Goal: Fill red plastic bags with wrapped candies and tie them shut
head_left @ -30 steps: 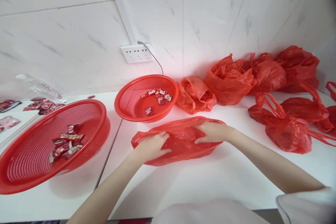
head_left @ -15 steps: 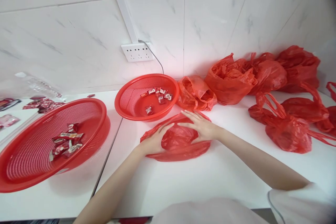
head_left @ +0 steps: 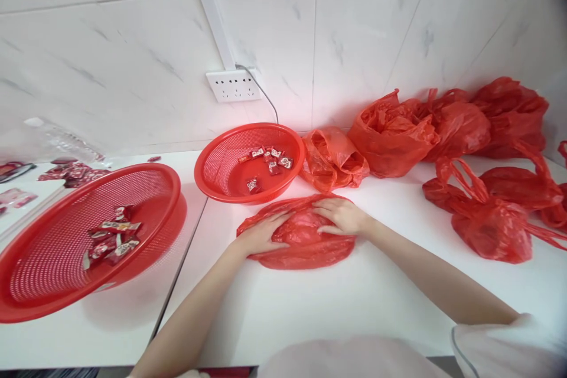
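A red plastic bag (head_left: 305, 257) lies spread on the white table, its mouth facing up. My left hand (head_left: 261, 235) rests on the bag's left side with fingers stretched out. On the right side, my right hand (head_left: 340, 216) lies over the bag, fingers also extended and apart. Both hands press lightly on the plastic without gripping it. Just behind the bag stands a round red basket (head_left: 208, 186) with several small wrapped packets (head_left: 273, 166) in it.
A larger red basket (head_left: 166, 180) with several wrapped packets (head_left: 113, 239) stands tilted at left. Several filled red bags (head_left: 392, 142) line the wall, and knotted red bags (head_left: 494, 230) lie at right. A power strip (head_left: 234, 85) is on the tiled wall; a clear bottle (head_left: 66, 139) is far left.
Both hands have lowered onto the bag, and its raised middle has flattened a little. The right hand's fingers have shifted slightly right. The baskets stay where they were.
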Demonstrator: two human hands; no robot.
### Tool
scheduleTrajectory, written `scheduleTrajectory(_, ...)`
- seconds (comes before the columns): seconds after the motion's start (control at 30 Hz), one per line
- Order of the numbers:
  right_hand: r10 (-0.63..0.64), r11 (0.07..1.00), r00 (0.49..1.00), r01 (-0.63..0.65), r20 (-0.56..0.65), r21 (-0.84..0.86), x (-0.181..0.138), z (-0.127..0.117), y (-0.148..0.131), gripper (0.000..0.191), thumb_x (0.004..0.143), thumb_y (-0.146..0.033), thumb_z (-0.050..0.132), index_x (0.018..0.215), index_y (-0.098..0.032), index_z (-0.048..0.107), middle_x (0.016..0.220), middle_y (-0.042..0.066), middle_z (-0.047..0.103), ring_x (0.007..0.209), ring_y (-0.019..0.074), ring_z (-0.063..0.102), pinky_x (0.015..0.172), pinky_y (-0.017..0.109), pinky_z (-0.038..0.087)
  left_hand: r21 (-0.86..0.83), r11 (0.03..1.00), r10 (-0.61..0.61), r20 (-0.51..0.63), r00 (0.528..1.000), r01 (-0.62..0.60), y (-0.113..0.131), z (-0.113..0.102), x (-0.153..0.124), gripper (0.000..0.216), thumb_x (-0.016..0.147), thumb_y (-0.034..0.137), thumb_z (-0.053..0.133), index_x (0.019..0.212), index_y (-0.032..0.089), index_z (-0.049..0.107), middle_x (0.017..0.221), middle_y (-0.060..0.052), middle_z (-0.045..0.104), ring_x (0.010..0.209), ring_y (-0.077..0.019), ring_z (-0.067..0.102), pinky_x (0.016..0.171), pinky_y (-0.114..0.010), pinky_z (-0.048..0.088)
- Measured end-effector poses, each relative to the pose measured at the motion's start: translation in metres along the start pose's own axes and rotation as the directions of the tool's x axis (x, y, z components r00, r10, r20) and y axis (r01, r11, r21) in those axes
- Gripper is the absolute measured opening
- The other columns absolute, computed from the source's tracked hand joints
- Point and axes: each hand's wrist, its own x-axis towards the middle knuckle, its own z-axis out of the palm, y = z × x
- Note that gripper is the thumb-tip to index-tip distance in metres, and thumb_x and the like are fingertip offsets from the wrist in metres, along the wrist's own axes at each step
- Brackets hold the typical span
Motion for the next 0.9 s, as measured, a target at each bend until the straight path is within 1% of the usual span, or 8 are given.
scheduleTrajectory(0.1, -0.106, 0.994, 0.992, 0.104, -0.062, -0.029, 0.006, -0.001, -0.018, 0.048, 0.096, -0.042, 0.043, 0.133, -0.013, 0.054, 0.137, 0.018, 0.054, 0.13, 0.0257, 0.047, 0.108, 0.045, 0.036, 0.116, 0.993, 0.017, -0.014, 1.0, -0.015, -0.004, 0.003, 0.002, 0.084, 0.076, 0.051, 0.067, 0.148, 0.024, 0.032, 0.157, -0.009, 0.026, 0.144, -0.0297, 0.022, 0.116, -0.045, 0.022)
scheduleTrajectory(0.2, -0.26, 0.966, 0.966, 0.259, 0.015, 0.016, 0.012, 0.004, -0.028, 0.062, 0.092, -0.046, 0.05, 0.146, -0.018, 0.037, 0.151, 0.013, 0.037, 0.144, 0.0224, 0.025, 0.117, 0.047, 0.017, 0.161, 0.987, 0.021, -0.014, 1.0, -0.018, -0.006, 0.004, 0.002, 0.091, 0.072, 0.059, 0.067, 0.148, 0.025, 0.032, 0.157, -0.01, 0.023, 0.145, -0.0296, 0.018, 0.116, -0.048, 0.019)
scheduleTrajectory(0.33, -0.193, 0.98, 0.967, 0.181, 0.164, 0.087, 0.014, 0.02, -0.023, 0.06, 0.094, -0.029, 0.047, 0.151, -0.026, 0.025, 0.155, 0.007, 0.03, 0.145, 0.0175, 0.019, 0.118, 0.049, 0.002, 0.07, 0.997, 0.026, -0.001, 1.0, -0.026, -0.004, 0.003, 0.003, 0.091, 0.072, 0.055, 0.069, 0.148, 0.027, 0.031, 0.157, -0.009, 0.025, 0.145, -0.0273, 0.018, 0.117, -0.048, 0.017)
scheduleTrajectory(0.43, -0.141, 0.986, 0.967, 0.116, 0.213, 0.123, 0.013, 0.026, -0.017, 0.064, 0.093, -0.012, 0.04, 0.151, -0.031, 0.02, 0.155, 0.003, 0.031, 0.145, 0.0146, 0.018, 0.118, 0.049, 0.001, -0.219, 0.976, -0.03, -0.106, 0.994, 0.006, 0.003, 0.001, 0.005, 0.076, 0.069, 0.048, 0.074, 0.138, 0.026, 0.05, 0.151, -0.007, 0.039, 0.143, -0.0269, 0.027, 0.117, -0.046, 0.016)
scheduleTrajectory(0.5, -0.14, 0.984, 0.965, 0.111, 0.221, 0.138, 0.014, 0.025, -0.016, 0.065, 0.092, -0.011, 0.04, 0.151, -0.032, 0.02, 0.155, 0.003, 0.031, 0.145, 0.0152, 0.017, 0.118, 0.05, 0.001, -0.535, 0.844, -0.185, -0.221, 0.958, 0.039, 0.009, -0.001, 0.009, 0.053, 0.073, 0.049, 0.07, 0.119, 0.023, 0.066, 0.138, -0.008, 0.055, 0.135, -0.0274, 0.041, 0.116, -0.044, 0.023)
scheduleTrajectory(0.57, -0.142, 0.984, 0.965, 0.112, 0.22, 0.142, 0.015, 0.023, -0.018, 0.064, 0.092, -0.012, 0.04, 0.151, -0.031, 0.022, 0.154, 0.003, 0.032, 0.146, 0.0158, 0.017, 0.117, 0.05, 0.001, -0.791, 0.61, -0.375, -0.252, 0.892, 0.033, 0.016, -0.006, 0.013, 0.047, 0.081, 0.056, 0.056, 0.102, 0.017, 0.072, 0.122, -0.012, 0.066, 0.122, -0.0281, 0.055, 0.109, -0.044, 0.035)
scheduleTrajectory(0.73, -0.121, 0.989, 0.973, 0.101, 0.196, 0.105, 0.014, 0.02, -0.021, 0.058, 0.094, -0.013, 0.038, 0.149, -0.029, 0.029, 0.152, 0.005, 0.037, 0.145, 0.0162, 0.021, 0.117, 0.052, 0.005, -0.996, -0.092, -0.63, 0.074, 0.773, 0.02, 0.03, -0.035, 0.01, 0.068, 0.086, 0.066, 0.039, 0.087, 0.006, 0.07, 0.087, -0.017, 0.074, 0.085, -0.0233, 0.071, 0.072, -0.028, 0.057)
scheduleTrajectory(0.9, -0.183, 0.982, 0.98, 0.186, 0.081, -0.036, 0.012, 0.024, -0.023, 0.042, 0.098, -0.017, 0.033, 0.137, -0.019, 0.049, 0.148, 0.011, 0.043, 0.141, 0.0229, 0.031, 0.115, 0.051, 0.02, -0.966, -0.251, -0.638, 0.21, 0.741, 0.057, 0.03, -0.054, -0.001, 0.051, 0.087, 0.052, 0.051, 0.098, 0.004, 0.066, 0.072, -0.011, 0.07, 0.067, -0.0175, 0.07, 0.061, -0.02, 0.058)
